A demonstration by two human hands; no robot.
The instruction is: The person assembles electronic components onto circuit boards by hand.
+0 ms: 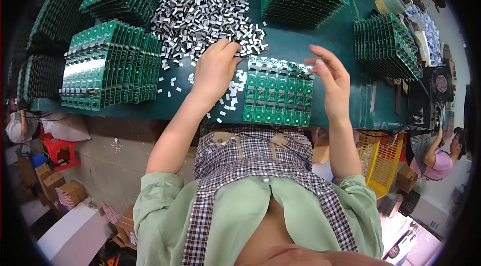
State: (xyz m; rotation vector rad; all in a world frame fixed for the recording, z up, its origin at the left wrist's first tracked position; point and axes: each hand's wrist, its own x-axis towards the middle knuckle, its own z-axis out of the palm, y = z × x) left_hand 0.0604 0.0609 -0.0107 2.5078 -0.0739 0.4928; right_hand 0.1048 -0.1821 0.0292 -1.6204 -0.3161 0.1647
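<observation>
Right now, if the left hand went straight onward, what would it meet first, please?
The left hand would likely meet the heap of small rectangular white-and-black pieces first; depth is unclear.

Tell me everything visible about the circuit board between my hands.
The circuit board is green and squarish, with repeating units, round shapes, dark blocks and whitish bits along its far edge. It lies flat near the table's front edge. White pieces lie to its left. The left hand and right hand are near its far corners; contact is unclear.
</observation>
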